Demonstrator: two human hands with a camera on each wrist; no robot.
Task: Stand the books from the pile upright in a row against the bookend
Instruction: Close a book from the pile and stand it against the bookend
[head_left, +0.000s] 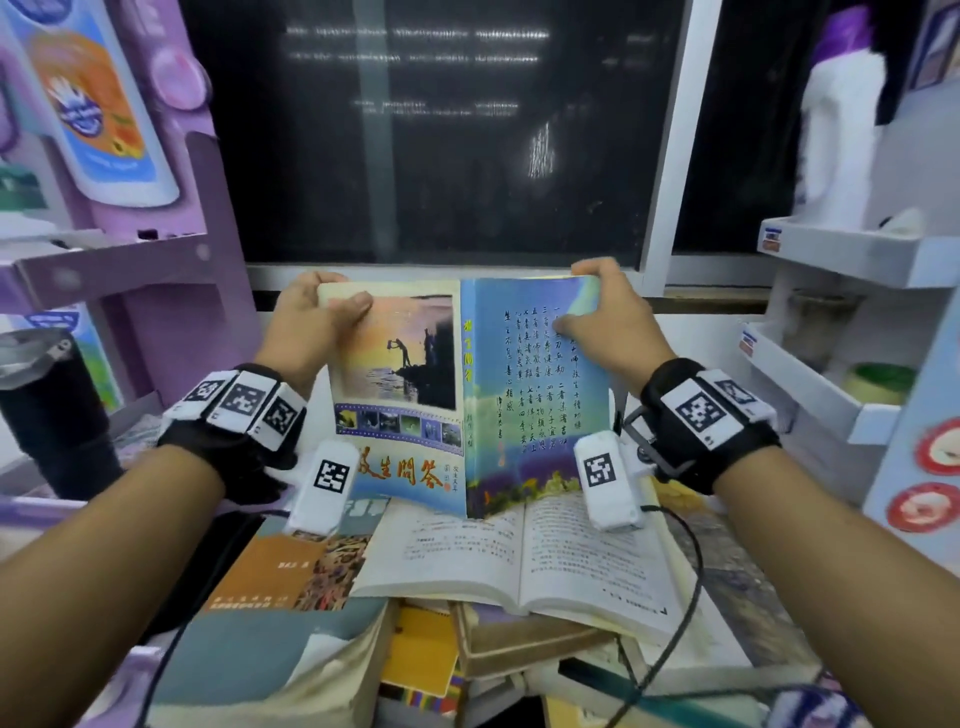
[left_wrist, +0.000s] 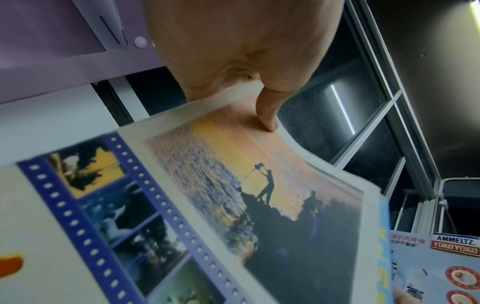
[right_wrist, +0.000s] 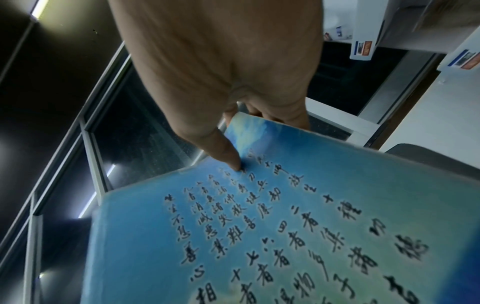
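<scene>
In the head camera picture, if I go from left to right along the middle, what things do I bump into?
Black cylindrical container → left hand gripping the sunset-picture front cover → blue spine of the spread-open paperback book → blue back cover with black calligraphy → right hand gripping that cover's top corner → white tiered plastic shelf.

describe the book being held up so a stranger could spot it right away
In front of the dark window, above the messy book pile, the left hand and right hand hold a spread-open paperback. Unlike the flat books below, its covers face you: sunset photo, blue calligraphy back.
</scene>
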